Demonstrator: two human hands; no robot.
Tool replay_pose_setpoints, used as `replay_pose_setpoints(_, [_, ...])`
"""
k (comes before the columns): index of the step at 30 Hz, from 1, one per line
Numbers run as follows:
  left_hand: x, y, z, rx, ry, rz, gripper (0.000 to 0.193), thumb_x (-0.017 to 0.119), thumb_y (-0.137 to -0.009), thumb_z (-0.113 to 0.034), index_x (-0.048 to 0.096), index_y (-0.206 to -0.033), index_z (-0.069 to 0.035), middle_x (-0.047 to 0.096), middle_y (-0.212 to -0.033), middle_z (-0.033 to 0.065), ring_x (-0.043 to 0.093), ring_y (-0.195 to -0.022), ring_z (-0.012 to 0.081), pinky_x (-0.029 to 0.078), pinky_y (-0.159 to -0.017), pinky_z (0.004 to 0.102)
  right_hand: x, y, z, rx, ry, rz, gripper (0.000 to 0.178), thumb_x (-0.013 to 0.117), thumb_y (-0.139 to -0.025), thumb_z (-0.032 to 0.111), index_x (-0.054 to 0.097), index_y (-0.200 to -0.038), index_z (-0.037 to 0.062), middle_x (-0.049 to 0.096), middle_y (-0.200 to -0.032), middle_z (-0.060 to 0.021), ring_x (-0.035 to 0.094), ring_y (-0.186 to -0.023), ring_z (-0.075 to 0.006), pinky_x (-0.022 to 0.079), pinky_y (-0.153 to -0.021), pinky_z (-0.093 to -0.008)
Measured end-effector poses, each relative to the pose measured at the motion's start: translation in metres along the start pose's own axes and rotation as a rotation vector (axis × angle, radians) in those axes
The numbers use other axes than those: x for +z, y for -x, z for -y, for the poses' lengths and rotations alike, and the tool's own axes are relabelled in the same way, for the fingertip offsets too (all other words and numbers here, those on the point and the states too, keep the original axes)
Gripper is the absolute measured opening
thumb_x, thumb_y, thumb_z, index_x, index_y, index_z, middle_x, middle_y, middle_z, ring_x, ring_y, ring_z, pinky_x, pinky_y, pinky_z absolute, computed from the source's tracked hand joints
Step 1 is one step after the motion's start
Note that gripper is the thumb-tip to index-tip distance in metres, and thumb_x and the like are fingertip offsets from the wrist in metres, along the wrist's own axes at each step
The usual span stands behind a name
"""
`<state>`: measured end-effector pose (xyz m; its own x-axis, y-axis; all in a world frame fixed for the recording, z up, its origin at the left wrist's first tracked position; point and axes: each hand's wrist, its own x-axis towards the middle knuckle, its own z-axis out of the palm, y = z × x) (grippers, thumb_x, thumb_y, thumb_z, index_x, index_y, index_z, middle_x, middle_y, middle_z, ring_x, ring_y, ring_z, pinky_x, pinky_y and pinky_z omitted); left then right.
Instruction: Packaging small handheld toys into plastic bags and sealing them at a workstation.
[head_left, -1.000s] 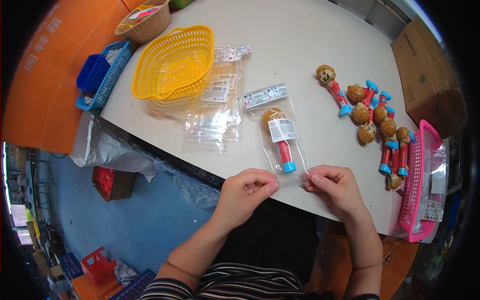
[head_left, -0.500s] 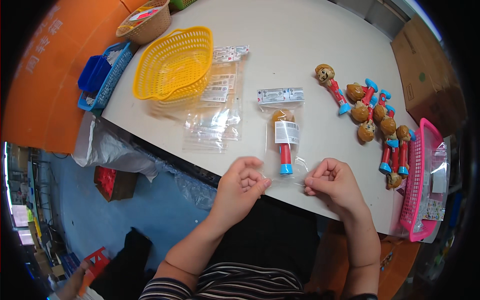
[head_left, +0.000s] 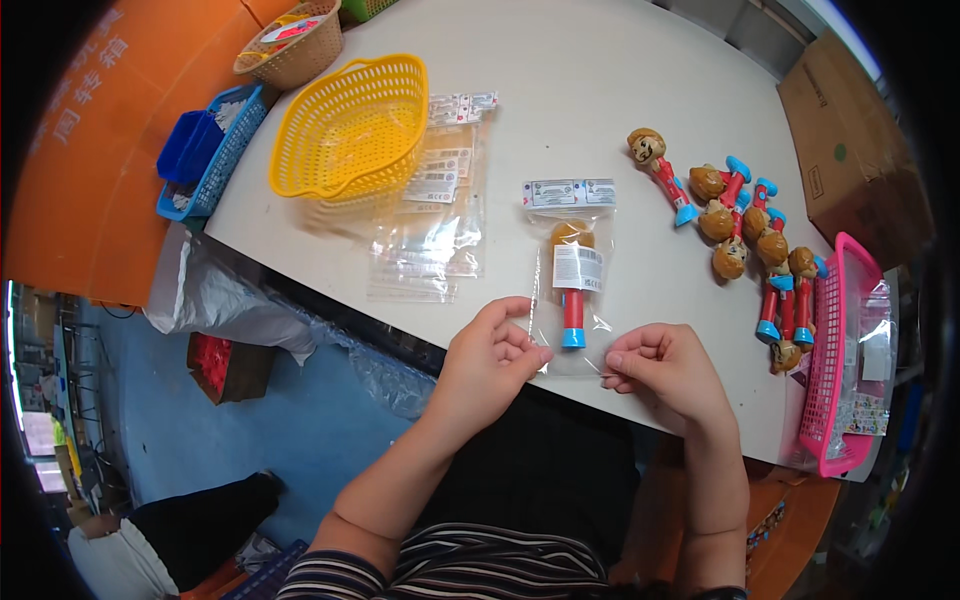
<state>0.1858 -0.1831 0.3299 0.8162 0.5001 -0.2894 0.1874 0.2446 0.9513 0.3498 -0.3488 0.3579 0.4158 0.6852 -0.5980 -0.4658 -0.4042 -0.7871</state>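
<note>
- Lying on the pale table [head_left: 560,90], the toy [head_left: 573,305] is seen inside a clear bag [head_left: 596,312], with a white label [head_left: 578,268] over its middle.
- The toy is placed just past the fingertips and between the two hands, long side running away: blue foot near, brown head far.
- The blue foot is met a little closer by the left hand [head_left: 480,365] than by the right hand [head_left: 675,372].
- The bag's near left corner seems to be pinched by the left thumb and bent fingers, with the pointing finger kept apart.
- The near right corner is pinched by the right thumb and fingers.
- Flat clear bags [head_left: 430,235] are left beside the yellow basket [head_left: 345,180], and more toys [head_left: 717,222] are heaped near the pink basket [head_left: 829,360].
- Since one second ago, the bag has been turned: it was tipped to the left, and now it is almost straight.
- Another person [head_left: 200,530] can now be seen at the lower left.
</note>
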Motion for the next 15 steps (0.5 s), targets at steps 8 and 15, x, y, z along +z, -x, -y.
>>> replay_pose_setpoints(8, [-0.005, 0.005, 0.001, -0.017, 0.012, 0.049, 0.041, 0.070, -0.085, 0.001, 0.052, -0.121, 0.003, 0.060, -0.081, 0.0014, 0.058, -0.068, 0.0036, 0.046, -0.058, 0.0163, -0.004, 0.001, -0.009, -0.045, 0.089, 0.019, 0.009, 0.066, -0.090, 0.003, 0.066, -0.092, -0.0054, 0.069, -0.077, -0.0103, 0.068, -0.067, -0.0138, 0.057, -0.064, -0.0231])
replay_pose_setpoints(15, [-0.026, 0.041, -0.013, -0.195, 0.027, 0.160, 0.041, 0.069, -0.087, -0.002, 0.051, -0.123, 0.002, 0.063, -0.086, 0.0027, 0.065, -0.078, 0.0096, 0.051, -0.064, 0.0199, 0.016, 0.024, -0.023, 0.033, 0.234, 0.418, 0.014, 0.062, -0.093, 0.011, 0.063, -0.095, -0.0034, 0.069, -0.081, -0.0093, 0.069, -0.073, -0.0141, 0.056, -0.064, -0.0243])
